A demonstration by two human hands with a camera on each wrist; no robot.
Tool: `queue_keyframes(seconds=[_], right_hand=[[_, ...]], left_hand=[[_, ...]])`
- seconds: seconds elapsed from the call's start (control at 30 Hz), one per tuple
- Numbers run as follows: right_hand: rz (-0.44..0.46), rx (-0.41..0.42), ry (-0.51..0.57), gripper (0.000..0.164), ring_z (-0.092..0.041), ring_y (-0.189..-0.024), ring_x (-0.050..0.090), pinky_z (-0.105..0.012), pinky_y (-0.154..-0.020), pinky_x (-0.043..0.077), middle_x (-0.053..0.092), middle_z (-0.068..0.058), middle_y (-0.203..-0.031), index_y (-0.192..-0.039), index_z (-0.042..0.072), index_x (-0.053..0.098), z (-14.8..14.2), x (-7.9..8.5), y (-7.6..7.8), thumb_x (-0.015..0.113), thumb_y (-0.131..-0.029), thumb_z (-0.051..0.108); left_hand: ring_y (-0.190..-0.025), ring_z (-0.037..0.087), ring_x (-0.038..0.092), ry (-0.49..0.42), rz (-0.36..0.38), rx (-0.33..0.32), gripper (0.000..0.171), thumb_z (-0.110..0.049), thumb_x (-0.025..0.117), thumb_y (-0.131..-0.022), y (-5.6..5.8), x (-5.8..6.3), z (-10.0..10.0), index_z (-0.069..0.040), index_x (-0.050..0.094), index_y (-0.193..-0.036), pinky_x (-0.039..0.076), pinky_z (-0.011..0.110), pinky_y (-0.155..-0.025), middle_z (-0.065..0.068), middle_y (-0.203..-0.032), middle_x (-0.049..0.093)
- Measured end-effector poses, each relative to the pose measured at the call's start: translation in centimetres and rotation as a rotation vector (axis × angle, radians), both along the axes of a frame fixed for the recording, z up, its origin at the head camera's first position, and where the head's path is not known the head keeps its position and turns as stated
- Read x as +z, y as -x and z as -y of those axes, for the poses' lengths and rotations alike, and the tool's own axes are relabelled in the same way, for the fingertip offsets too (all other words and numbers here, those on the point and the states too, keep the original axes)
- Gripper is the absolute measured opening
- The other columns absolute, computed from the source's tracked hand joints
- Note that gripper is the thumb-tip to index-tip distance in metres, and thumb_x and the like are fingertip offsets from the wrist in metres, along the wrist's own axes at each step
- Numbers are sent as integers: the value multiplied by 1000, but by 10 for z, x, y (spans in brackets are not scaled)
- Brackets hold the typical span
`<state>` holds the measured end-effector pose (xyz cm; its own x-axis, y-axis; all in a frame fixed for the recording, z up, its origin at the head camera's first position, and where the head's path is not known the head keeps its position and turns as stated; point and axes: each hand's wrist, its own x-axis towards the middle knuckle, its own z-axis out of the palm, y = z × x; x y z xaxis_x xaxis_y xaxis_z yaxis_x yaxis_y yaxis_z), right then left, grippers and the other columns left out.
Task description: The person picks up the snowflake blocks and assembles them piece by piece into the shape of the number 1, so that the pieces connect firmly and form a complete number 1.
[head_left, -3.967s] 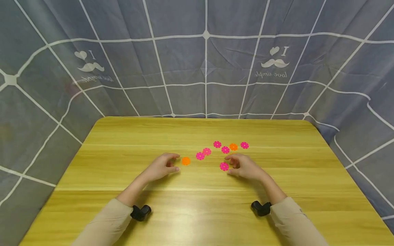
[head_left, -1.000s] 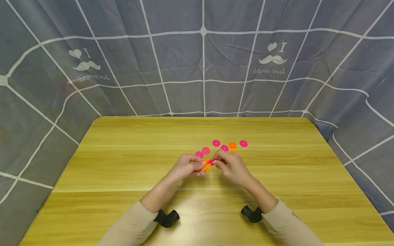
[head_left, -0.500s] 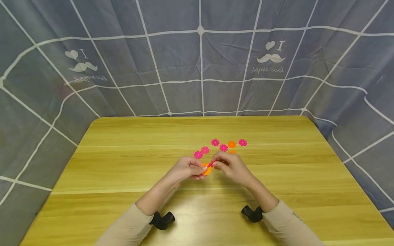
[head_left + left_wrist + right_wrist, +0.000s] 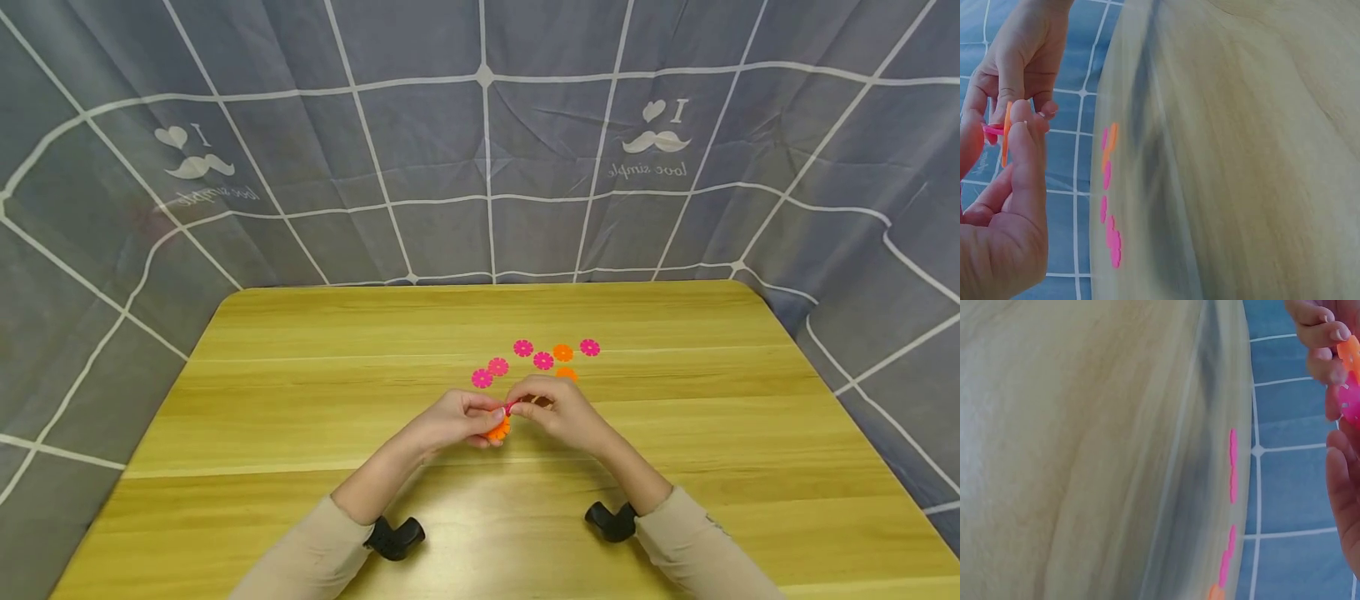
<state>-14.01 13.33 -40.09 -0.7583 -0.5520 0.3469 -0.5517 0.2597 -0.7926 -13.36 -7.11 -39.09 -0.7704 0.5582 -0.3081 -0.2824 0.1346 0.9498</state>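
My left hand (image 4: 459, 419) pinches an orange notched disc (image 4: 498, 428), a flat round snowflake-style linking piece, between thumb and fingers. From the other side my right hand (image 4: 558, 408) pinches a pink notched disc (image 4: 1350, 399). The two discs meet at their edges, set crosswise, with the pink one sticking out sideways from the orange disc (image 4: 1007, 134) in the left wrist view. In the head view the pink disc is mostly hidden by fingertips. Both hands are held above the wooden table, in front of the loose discs.
Several pink discs (image 4: 522, 348) lie flat in a loose row on the wooden table (image 4: 300, 400), with an orange disc (image 4: 563, 353) among them. Another orange disc (image 4: 566, 374) is partly covered by the right hand. A grey curtain (image 4: 420, 150) with white lines surrounds the table's back and sides.
Four seconds ago both hands were apart and held nothing; now each pinches a disc. Over the last second the joined hands moved slightly toward the body, and the pink disc turned edge-on.
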Motion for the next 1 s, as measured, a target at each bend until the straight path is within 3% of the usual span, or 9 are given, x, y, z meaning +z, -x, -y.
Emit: queue_keyframes(seconds=[0.23,0.4,0.53,0.63,0.87,1.0], right_hand=[[-17,20,17,11,-16,-75,54,-25,-62,48,65,-8,-85,-91,6,70,1,-2,0,67,-82,-1],[109,-1,-34,13,-15,-81,55,-26,-67,49,66,-7,-92,-100,6,69,-3,-2,3,64,-88,10],[246,-72,-33,21,-18,-86,56,-28,-73,50,64,-14,-99,-107,-1,64,-15,-5,14,63,-89,10],[284,-139,-24,24,-22,-83,56,-29,-72,50,63,-16,-97,-107,-6,62,-26,-7,24,64,-88,8],[355,-249,-72,25,-25,-67,56,-26,-53,48,60,-14,-88,-108,-9,60,-55,-20,44,64,-85,1],[406,-335,-105,26,-19,-65,55,-24,-52,48,59,-17,-88,-108,-11,59,-67,-27,53,65,-83,-3]], left_hand=[[-75,13,65,-10,-2,-28,37,-14,53,-96,-1,-6,0,12,52,-122,54,19,-65,27,-107,61],[-76,12,64,7,-8,-14,38,-15,54,-96,-3,-6,-1,12,52,-122,55,24,-68,19,-102,64],[-78,14,66,5,2,25,37,-14,55,-95,-4,-6,-1,12,52,-121,55,26,-70,11,-97,65],[-80,18,67,1,15,54,37,-14,55,-95,-4,-6,-1,11,51,-122,55,26,-70,6,-96,65],[-83,14,65,-30,34,67,41,-14,55,-95,-6,-8,-1,12,47,-125,55,23,-69,17,-111,63],[-84,9,63,-34,47,80,42,-15,55,-95,-6,-9,-2,10,46,-127,54,23,-69,19,-118,61]])
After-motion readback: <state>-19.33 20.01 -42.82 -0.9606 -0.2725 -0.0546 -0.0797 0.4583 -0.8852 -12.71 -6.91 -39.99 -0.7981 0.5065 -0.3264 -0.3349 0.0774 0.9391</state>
